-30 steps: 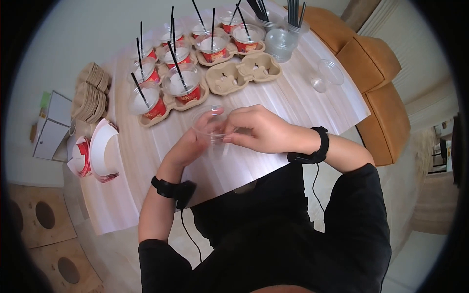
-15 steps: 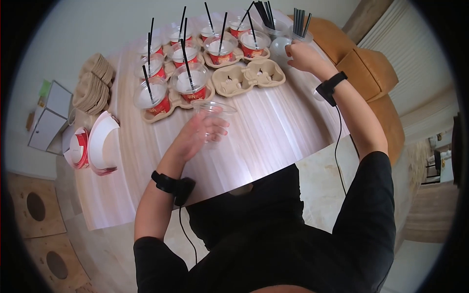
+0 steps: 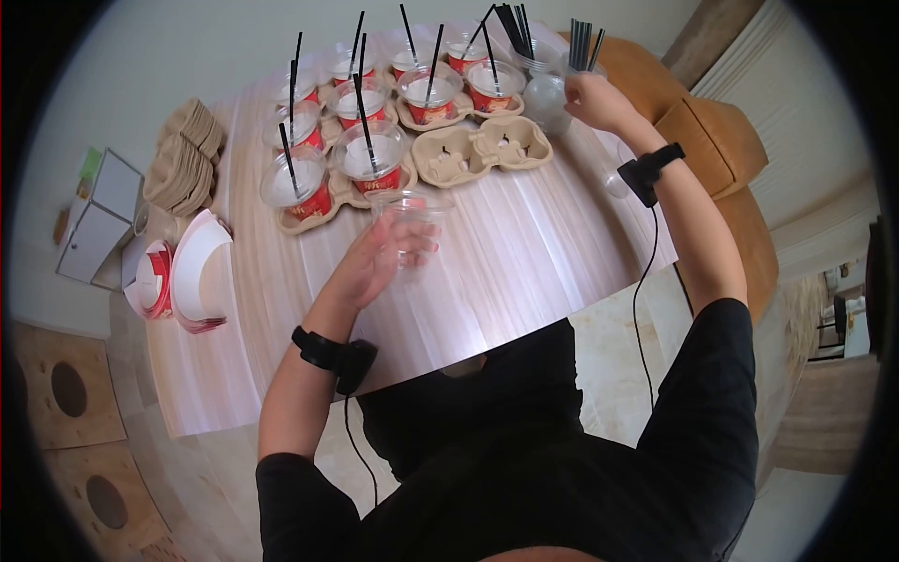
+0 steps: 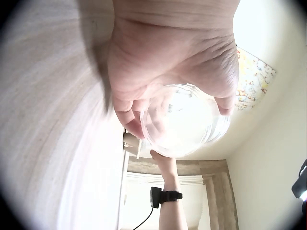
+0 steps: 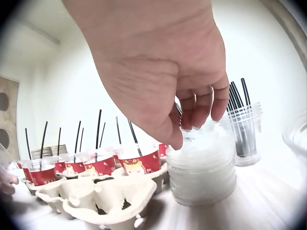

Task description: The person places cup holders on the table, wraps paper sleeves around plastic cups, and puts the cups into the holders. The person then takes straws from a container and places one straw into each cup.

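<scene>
My left hand (image 3: 370, 262) holds a clear plastic cup (image 4: 180, 122) over the near part of the table, fingers on one side and thumb on the other. At the table's far right, my right hand (image 3: 601, 101) reaches down over a ribbed, whitish-clear round stack (image 5: 204, 179) that looks like nested lids. In the right wrist view its thumb and fingers curl down, fingertips right at the top of the stack; I cannot tell whether they pinch a piece of it. Beside the stack is a moulded cardboard cup carrier (image 3: 482, 150) with bare wells.
Several red cups with clear lids and black straws (image 3: 375, 164) stand in carriers at the back. Black straws fill two clear cups (image 3: 536, 58) at the far right. On the left are stacked carriers (image 3: 183, 159) and white-and-red paper sleeves (image 3: 201, 272). An orange sofa (image 3: 712, 140) adjoins the right edge.
My right hand has left the clear cup and moved far right to the whitish stack, staying there over the last half second. My left hand still holds the cup near the same spot.
</scene>
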A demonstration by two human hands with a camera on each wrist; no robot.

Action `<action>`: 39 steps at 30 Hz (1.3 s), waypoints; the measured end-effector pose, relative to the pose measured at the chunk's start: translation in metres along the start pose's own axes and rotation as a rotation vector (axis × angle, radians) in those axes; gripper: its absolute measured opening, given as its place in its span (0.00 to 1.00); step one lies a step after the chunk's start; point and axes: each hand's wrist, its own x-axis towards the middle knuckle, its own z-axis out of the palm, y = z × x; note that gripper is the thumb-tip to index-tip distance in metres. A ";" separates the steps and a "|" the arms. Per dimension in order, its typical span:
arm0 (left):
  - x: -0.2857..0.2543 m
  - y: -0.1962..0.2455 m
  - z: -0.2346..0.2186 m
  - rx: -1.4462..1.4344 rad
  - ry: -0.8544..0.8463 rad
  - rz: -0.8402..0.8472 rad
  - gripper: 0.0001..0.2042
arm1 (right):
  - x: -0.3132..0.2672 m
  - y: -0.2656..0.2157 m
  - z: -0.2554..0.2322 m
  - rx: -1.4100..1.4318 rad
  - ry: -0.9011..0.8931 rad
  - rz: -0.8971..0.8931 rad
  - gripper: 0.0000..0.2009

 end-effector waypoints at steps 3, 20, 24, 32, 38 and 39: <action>0.001 0.000 0.000 -0.005 0.057 0.018 0.40 | -0.013 -0.022 -0.026 -0.016 0.149 -0.091 0.05; 0.008 -0.003 -0.001 0.070 0.134 0.227 0.37 | -0.054 -0.171 0.060 1.955 -0.643 -0.023 0.06; 0.011 -0.011 -0.004 0.071 0.147 0.264 0.28 | -0.065 -0.175 0.066 1.953 -0.610 0.042 0.06; 0.008 -0.005 0.002 -0.044 0.089 0.331 0.07 | -0.072 -0.169 0.074 1.903 -0.410 -0.005 0.06; 0.005 0.000 0.003 0.132 0.171 0.335 0.10 | -0.074 -0.175 0.075 1.798 -0.354 -0.088 0.07; 0.005 -0.001 0.001 0.131 0.168 0.329 0.10 | -0.075 -0.177 0.073 1.774 -0.308 -0.125 0.08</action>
